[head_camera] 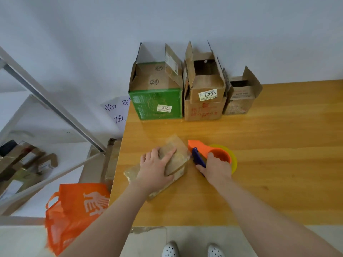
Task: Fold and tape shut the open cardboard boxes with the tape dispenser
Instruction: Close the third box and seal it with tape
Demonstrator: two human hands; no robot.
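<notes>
A small brown cardboard box lies near the left edge of the wooden table, its top flaps folded down. My left hand lies on top of it, fingers spread over the flaps and thumb curled down its near side. My right hand grips the orange tape dispenser, which carries a yellowish tape roll and a blue blade part. The dispenser's front end touches the box's right side. At the table's back stand three open boxes: a green one, a tall brown one and a small brown one.
An orange shopping bag sits on the floor left of the table. More flattened cardboard leans between the table and a white metal shelf. A paper sign hangs on the wall. My shoes show below the table's front edge.
</notes>
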